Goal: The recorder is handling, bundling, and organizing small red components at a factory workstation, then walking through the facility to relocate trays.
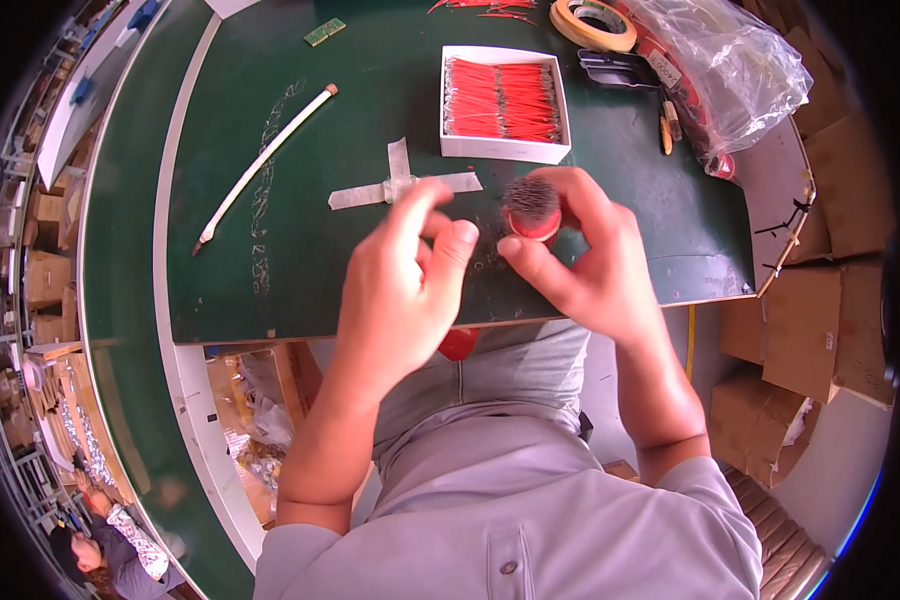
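Observation:
My right hand [600, 255] is closed around a round bundle [532, 203] with dark, bristle-like tips on top and a red side. Thumb and fingers press it from both sides, just above the green tabletop [300, 255]. To its left is my left hand [402, 285], fingers bent and thumb apart from the index finger, with nothing visible between them. Beyond both hands stands a white open box [505, 150] filled with thin red pieces [475, 98] that have silvery ends. A cross of pale tape strips [355, 197] lies on the table near my left fingertips.
A white rod [265, 155] with a brown tip lies left, near a small green circuit board [324, 32]. Back right are tape rolls [595, 42], a black tray [615, 70] and a clear plastic bag [730, 65]. Cardboard boxes [790, 320] stand right; another person [120, 555] is at lower left.

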`<state>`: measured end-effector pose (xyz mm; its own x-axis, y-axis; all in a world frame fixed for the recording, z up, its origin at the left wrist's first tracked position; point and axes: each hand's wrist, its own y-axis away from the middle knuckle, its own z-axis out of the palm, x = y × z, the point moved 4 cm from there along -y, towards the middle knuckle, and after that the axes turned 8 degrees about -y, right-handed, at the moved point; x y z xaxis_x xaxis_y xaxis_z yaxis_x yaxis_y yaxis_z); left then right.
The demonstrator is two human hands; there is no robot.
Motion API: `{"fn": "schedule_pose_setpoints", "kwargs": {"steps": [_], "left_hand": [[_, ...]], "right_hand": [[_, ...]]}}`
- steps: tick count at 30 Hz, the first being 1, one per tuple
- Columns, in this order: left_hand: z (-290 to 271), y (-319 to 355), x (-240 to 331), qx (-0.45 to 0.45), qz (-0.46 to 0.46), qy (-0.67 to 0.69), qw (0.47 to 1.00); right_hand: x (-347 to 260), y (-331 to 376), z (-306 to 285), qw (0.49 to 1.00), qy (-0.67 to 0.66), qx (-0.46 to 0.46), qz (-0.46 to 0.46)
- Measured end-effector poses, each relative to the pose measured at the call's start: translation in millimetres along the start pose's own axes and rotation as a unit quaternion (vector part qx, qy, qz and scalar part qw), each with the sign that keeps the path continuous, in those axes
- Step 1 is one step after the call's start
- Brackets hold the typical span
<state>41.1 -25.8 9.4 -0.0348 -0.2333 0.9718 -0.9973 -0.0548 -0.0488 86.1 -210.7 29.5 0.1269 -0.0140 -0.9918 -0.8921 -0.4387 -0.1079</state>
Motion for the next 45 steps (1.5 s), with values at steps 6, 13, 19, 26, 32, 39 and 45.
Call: {"fn": "schedule_pose_setpoints", "kwargs": {"steps": [6, 13, 19, 26, 32, 39, 45], "left_hand": [[13.7, -1.7, 14.0, 0.037, 0.118, -0.041, 0.992], [25.3, -5.2, -4.3, -0.036, 0.067, 0.082, 0.994], [25.4, -4.5, 7.6, -0.04, 0.145, -0.139, 0.979], [23.1, -2.6, 10.1, -0.064, 0.134, -0.206, 0.967], [28.6, 1.1, 17.9, -0.027, 0.197, -0.348, 0.916], [26.7, 2.9, 16.0, -0.032, 0.196, -0.329, 0.923], [28.7, 0.2, 8.0, -0.019, 0.212, -0.327, 0.921]], "right_hand": [[-10.5, -1.1, 1.2, 0.937, 0.339, -0.022, -0.088], [-0.8, 12.0, -9.1, 0.976, 0.188, -0.003, -0.113], [7.4, 13.3, -23.3, 0.933, 0.308, -0.027, -0.184], [8.3, 19.0, -21.9, 0.935, 0.317, -0.017, -0.158], [3.8, 21.6, -18.8, 0.929, 0.325, 0.029, -0.175], [-11.5, 23.5, -11.6, 0.896, 0.397, 0.026, -0.198], [-11.6, 18.8, -6.1, 0.878, 0.438, 0.016, -0.194]]}}
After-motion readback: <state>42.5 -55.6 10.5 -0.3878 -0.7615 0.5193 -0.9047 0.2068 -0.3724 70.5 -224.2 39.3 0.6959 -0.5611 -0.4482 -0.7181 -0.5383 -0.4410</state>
